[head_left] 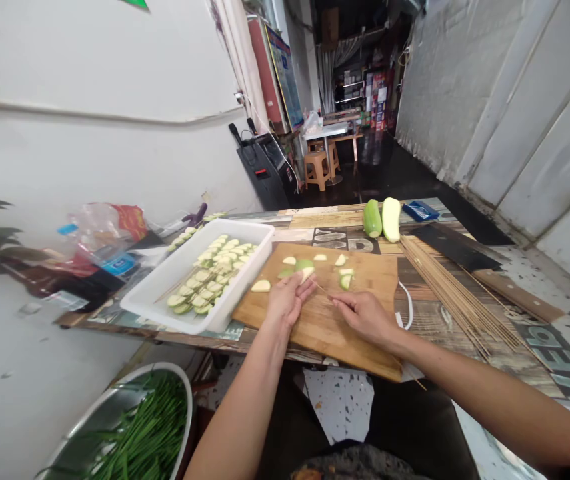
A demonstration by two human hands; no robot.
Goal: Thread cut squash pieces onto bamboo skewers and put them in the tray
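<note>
Over the wooden cutting board (335, 333), my left hand (287, 300) is closed on a pale zucchini slice (307, 272) with a green edge. My right hand (365, 317) pinches a thin bamboo skewer (322, 288), whose tip points toward that slice. Whether the tip has entered it is hard to tell. More cut pieces lie about the board, among them a half-round slice (261, 286) at its left edge and a green-skinned piece (345, 280) on the right. To the left, a white plastic tray (197, 323) holds rows of skewered slices (209, 280).
A bundle of skewers (455, 293) and a cleaver (495, 273) lie right of the board. Behind it are two zucchini halves (382, 220) and a blue box (420, 211). Bottles and bags (109, 247) crowd the far left; below stands a metal basin (185, 393) of green stalks.
</note>
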